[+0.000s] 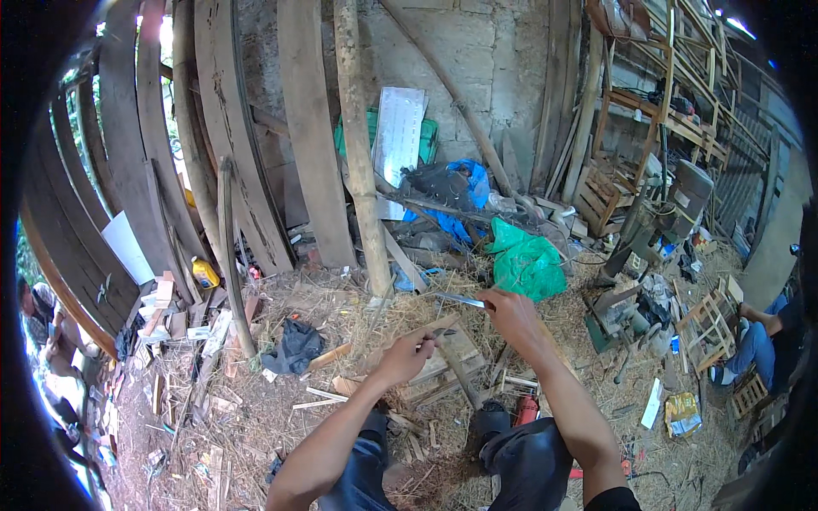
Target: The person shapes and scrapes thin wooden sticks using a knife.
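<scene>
My right hand (516, 319) is closed around one end of a flat silvery metal blade (460, 299), which points left. Its grip end is hidden in my fingers. Lower and to the left, the fingers of my left hand (406, 358) are curled together; what they pinch, if anything, is too small to make out. Just beyond those fingertips, a wooden stick (458, 373) like a tool handle slants down toward my feet, with a dark piece near its upper end. Under it a low wooden block of boards (439, 362) lies on the ground between my hands and my shoes.
A wooden post (362, 170) stands ahead. Beyond my right hand is a green plastic bag (524, 262); a black cloth (295, 347) lies to the left. A red cylinder (527, 410) rests by my right foot. A person (763, 336) sits at right, beside a wooden crate (709, 330).
</scene>
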Motion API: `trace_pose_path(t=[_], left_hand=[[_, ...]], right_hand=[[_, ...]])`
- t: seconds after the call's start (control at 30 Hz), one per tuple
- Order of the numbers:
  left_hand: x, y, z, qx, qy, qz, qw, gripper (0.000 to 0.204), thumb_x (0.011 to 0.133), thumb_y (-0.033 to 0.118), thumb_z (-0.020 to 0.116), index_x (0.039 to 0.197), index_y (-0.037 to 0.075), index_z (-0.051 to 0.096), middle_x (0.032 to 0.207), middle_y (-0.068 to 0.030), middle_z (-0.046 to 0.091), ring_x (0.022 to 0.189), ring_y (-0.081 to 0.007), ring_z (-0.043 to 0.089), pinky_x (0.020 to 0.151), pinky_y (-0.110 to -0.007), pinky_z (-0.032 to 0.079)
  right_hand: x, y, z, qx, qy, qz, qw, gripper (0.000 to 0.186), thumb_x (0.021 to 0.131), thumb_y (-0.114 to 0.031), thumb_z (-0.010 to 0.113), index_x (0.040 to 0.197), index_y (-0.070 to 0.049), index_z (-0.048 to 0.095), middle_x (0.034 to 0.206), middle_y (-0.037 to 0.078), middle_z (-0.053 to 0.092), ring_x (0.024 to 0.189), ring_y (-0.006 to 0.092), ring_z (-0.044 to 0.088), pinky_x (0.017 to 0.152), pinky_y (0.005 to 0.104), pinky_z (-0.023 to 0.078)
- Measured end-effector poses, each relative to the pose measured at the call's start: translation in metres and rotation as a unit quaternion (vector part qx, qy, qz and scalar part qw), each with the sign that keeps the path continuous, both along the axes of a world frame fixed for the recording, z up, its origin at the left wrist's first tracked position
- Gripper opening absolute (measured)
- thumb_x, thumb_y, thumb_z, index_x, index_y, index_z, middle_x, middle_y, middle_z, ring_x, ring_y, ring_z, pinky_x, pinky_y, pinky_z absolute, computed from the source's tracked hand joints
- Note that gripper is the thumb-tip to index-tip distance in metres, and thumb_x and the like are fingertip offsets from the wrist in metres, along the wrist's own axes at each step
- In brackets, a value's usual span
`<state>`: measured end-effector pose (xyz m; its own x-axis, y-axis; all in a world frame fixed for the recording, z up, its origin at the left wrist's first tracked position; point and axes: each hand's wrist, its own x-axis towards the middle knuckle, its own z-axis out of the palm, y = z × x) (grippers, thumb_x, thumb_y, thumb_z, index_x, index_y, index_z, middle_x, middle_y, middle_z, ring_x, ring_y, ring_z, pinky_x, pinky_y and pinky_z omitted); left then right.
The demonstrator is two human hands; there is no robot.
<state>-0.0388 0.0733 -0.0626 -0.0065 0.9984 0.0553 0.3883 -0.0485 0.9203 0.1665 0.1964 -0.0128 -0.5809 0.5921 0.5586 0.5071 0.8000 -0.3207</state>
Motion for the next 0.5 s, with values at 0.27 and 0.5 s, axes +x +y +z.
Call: trace_pose_path(t=[0.27, 0.5], left_hand=[[0.017, 0.008, 0.016, -0.039, -0.228, 0.041, 0.972, 0.017, 0.095, 0.017, 0.046, 0.101, 0.003, 0.053, 0.071, 0.0024, 0.043, 0.054, -0.0035, 0.034, 0.046, -0.018, 0.028], [0.029, 0.007, 0.006, -0.022, -0.267, 0.060, 0.962, 0.017, 0.094, 0.016, 0.049, 0.099, 0.001, 0.054, 0.070, 0.0029, 0.043, 0.054, -0.0028, 0.034, 0.045, -0.019, 0.027]], right_hand=[[-0.012, 0.000, -0.011, -0.079, -0.055, -0.146, 0.985, 0.019, 0.079, -0.017, 0.056, 0.094, -0.008, 0.063, 0.069, 0.020, 0.062, 0.063, 0.0360, 0.062, 0.058, 0.0471, 0.049], [-0.043, -0.028, -0.019, -0.039, -0.161, -0.090, 0.982, 0.019, 0.077, -0.022, 0.058, 0.067, -0.008, 0.067, 0.064, 0.019, 0.062, 0.061, 0.0372, 0.062, 0.059, 0.0450, 0.051]])
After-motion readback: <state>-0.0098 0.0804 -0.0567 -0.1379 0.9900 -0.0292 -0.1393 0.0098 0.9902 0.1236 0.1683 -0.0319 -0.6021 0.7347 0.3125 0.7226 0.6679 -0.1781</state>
